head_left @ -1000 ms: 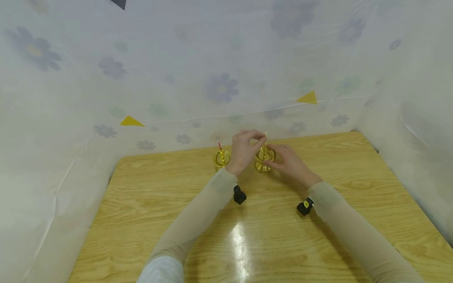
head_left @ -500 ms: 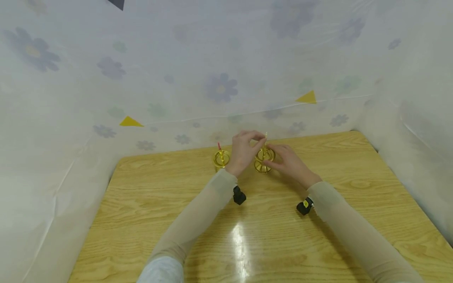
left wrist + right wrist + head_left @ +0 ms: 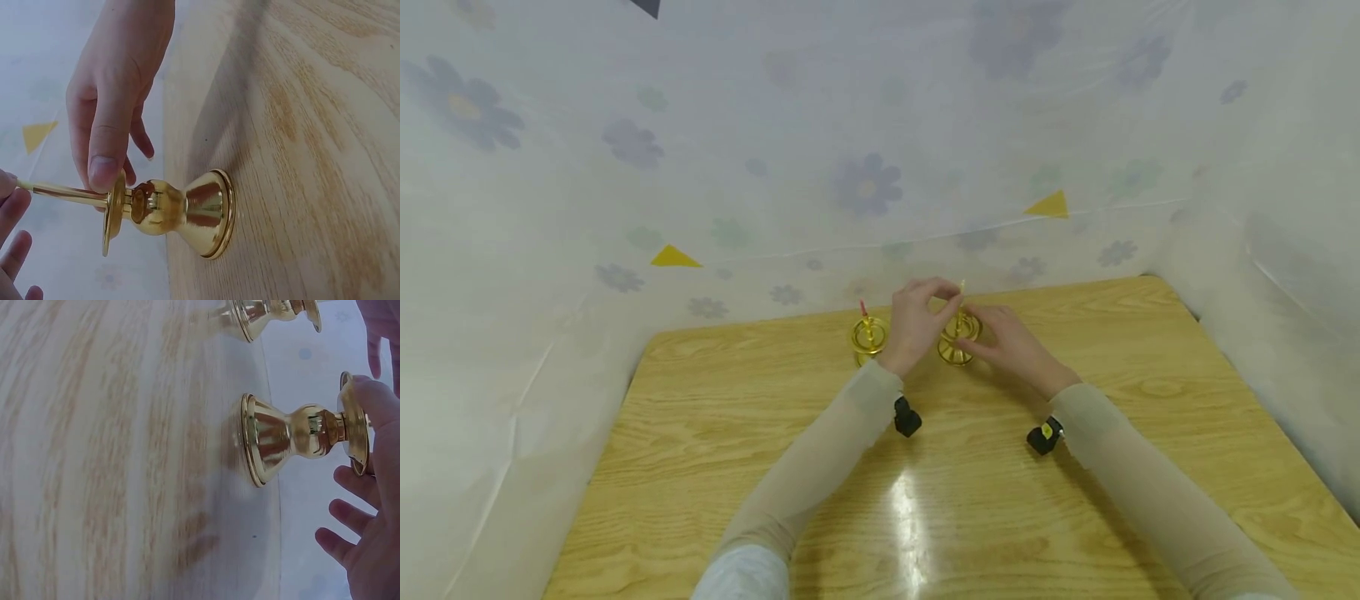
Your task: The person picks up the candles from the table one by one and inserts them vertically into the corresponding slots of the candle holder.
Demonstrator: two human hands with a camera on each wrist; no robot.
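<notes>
Head view shows your two hands meeting near the far edge of the counter, about midway along it; your left hand has its grip closed in a pinch, fingertips on the top of a thin yellow candle; that candle stands upright in the right brass candlestick, which rests on the counter; your right hand lies beside the same candlestick, grip loose, thumb pressing the rim of the drip pan, the other fingers spread and holding nothing; left wrist view confirms it: the thumb bears on the pan edge of the candlestick, and the candle runs from the cup to your left fingertips; right wrist view shows the candlestick base flat on the wood; a second brass candlestick stands just to the left, near your left wrist, untouched, carrying a red-tipped candle; a floral sheet hangs behind the counter.
</notes>
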